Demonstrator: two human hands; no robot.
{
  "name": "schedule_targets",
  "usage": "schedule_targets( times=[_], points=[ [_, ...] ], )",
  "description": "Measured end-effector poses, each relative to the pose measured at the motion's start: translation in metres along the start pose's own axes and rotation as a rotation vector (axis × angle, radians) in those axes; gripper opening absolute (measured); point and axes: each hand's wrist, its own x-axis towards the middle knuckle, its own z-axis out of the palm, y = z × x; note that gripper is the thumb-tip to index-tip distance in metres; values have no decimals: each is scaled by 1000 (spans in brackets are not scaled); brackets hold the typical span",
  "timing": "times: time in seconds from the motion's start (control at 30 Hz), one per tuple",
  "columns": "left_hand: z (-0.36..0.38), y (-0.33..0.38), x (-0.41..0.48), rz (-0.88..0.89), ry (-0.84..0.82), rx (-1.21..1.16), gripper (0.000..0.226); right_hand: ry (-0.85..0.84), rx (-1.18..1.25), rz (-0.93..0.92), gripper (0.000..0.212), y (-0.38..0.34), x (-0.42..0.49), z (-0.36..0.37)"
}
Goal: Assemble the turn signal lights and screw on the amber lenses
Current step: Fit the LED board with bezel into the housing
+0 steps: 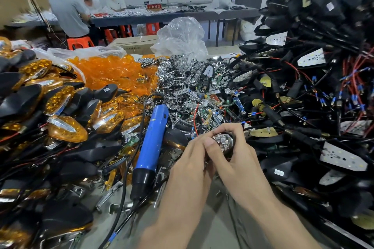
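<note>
A red sign (154,6) on the far desk (162,17) reads "不合格区"; wall posters and part labels are too small to read

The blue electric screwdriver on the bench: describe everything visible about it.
The blue electric screwdriver lies untouched left of both hands, slanted, with its cord end pointing away and its nose toward the camera. The body looks like blue plastic with a small dark switch on its side and a black collar at the nose; the bit is hard to make out. A black cord loops from its far end. It rests on loose chrome and amber parts, beside the finished amber lights.
</note>
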Motion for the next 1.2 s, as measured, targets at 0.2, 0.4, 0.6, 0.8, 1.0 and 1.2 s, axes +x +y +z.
schedule_targets(
  times=[0.2, 0.4, 0.6, 0.8, 1.0, 1.2],
  points=[
    [2, -1, 1, 17, 5, -14, 52, 21, 48, -28, 31, 3, 1, 1],
    [1, -4, -1, -11, -32, 69, 54, 77, 357, 80, 14, -1, 9, -2],
    [-8, -1, 0, 1, 4, 65, 34, 43, 800, 345, 9, -10, 16, -9],
    [-10, 1, 1, -58, 5, 4, 25, -38, 946, 361, 11, -14, 17, -12],
    [-11, -1, 1, -146, -45, -109, 34, -146, 1003, 350, 29, -14, 15, -12],
    [-12, -1, 3, -189, -67, -140, 29, -166, 1011, 370, 30, -12, 15, -9]
  ],
)
